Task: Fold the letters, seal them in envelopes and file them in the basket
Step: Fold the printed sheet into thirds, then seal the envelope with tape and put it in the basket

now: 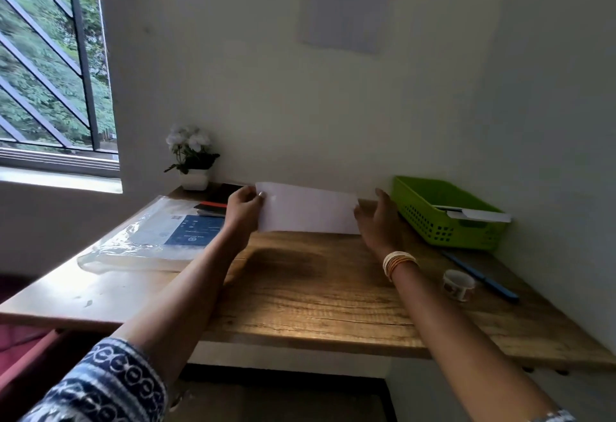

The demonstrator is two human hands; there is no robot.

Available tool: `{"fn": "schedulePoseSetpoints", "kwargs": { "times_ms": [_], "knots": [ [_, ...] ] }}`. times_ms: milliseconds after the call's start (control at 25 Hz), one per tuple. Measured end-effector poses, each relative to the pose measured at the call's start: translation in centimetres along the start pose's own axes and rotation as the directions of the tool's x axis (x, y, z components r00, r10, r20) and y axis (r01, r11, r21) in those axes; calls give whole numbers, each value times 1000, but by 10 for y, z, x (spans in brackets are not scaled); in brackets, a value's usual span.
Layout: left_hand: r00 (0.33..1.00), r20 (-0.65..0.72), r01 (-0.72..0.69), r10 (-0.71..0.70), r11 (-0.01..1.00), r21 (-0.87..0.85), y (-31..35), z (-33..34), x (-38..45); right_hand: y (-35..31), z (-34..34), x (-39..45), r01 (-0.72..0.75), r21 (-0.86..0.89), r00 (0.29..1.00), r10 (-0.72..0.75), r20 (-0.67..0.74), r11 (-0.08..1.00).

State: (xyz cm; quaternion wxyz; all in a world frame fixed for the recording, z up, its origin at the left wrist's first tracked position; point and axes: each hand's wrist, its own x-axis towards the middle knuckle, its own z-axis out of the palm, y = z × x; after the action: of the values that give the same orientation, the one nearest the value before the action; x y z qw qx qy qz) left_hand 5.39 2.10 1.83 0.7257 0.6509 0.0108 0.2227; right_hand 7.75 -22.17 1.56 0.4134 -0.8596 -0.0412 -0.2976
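Letter: a white rectangular sheet of paper (308, 209), long side left to right, held up off the wooden desk (300, 295) toward its far edge, near the wall.
Left hand: the left hand (242, 210) pinches the sheet's left end, thumb on the near face and fingers curled behind.
Right hand: the right hand (378, 216) meets the sheet's right end, fingers loosely spread and slightly bent; whether it truly clasps the edge I cannot tell. Stacked bangles (398, 263) ring that wrist.
Basket: a lime-green perforated plastic basket (430, 218) at far right, with white paper or envelopes (480, 214) lying in it.
Right side: a small roll of tape (458, 284) and a blue pen (483, 283) lie near the basket.
Left side: a clear plastic packet with a blue label (160, 238); a white pot of white flowers (192, 158) at the far edge.
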Motion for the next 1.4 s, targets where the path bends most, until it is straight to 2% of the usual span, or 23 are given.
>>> {"fn": "schedulePoseSetpoints", "kwargs": {
  "times_ms": [120, 200, 240, 360, 560, 640, 720, 840, 920, 1000, 1040, 1120, 1200, 1280, 1360, 1400],
  "knots": [
    [987, 43, 152, -155, 987, 59, 1, 1, -3, 6, -1, 2, -239, 165, 967, 219, 130, 957],
    [970, 24, 238, -242, 964, 114, 2, 0, -1, 10, -5, 1, -330, 117, 933, 305, 192, 937],
    [958, 12, 281, -285, 949, 146, 2, -1, -1, 11, -6, 0, -325, 24, 923, 312, 224, 945],
    [924, 15, 361, -382, 887, 289, 6, -5, -3, 10, -9, -10, -187, -271, 898, 276, 341, 944],
    [907, -5, 352, -422, 752, 558, 11, -2, -15, 8, -20, -31, 25, -514, 845, 256, 470, 858],
    [928, -38, 291, -370, 661, 692, 11, -1, -23, 7, -27, -43, 43, -544, 838, 266, 477, 838],
    [967, -40, 171, -251, 529, 831, 13, 1, -34, 6, -34, -55, 50, -557, 846, 261, 465, 829],
    [998, 11, 4, -56, 265, 964, 14, 13, -57, 1, -40, -69, 72, -539, 879, 202, 432, 839],
    [999, 45, -44, -30, 30, 999, 12, 25, -67, 0, -46, -76, 61, -500, 893, 177, 414, 864],
    [991, 118, -123, -55, -87, 989, 10, 35, -74, -2, -58, -85, 47, -460, 915, 147, 376, 887],
    [981, 183, -189, -70, -84, 978, 8, 40, -76, -1, -64, -90, 63, -451, 935, 105, 338, 890],
    [940, 333, -334, -76, -10, 942, 7, 51, -84, 2, -79, -97, 150, -470, 974, -47, 222, 870],
    [881, 473, -472, -23, 32, 881, 6, 66, -94, 5, -97, -98, 188, -495, 982, -156, 106, 848],
    [802, 596, -589, -35, 122, 799, 7, 85, -101, 11, -119, -93, 144, -548, 989, -141, 47, 824],
    [742, 664, -634, -90, 227, 739, 7, 104, -107, 20, -139, -87, 60, -629, 998, -34, 54, 775],
    [724, 684, -650, -89, 243, 720, 7, 111, -109, 26, -145, -86, 32, -657, 998, 12, 63, 754]
  ]
}}
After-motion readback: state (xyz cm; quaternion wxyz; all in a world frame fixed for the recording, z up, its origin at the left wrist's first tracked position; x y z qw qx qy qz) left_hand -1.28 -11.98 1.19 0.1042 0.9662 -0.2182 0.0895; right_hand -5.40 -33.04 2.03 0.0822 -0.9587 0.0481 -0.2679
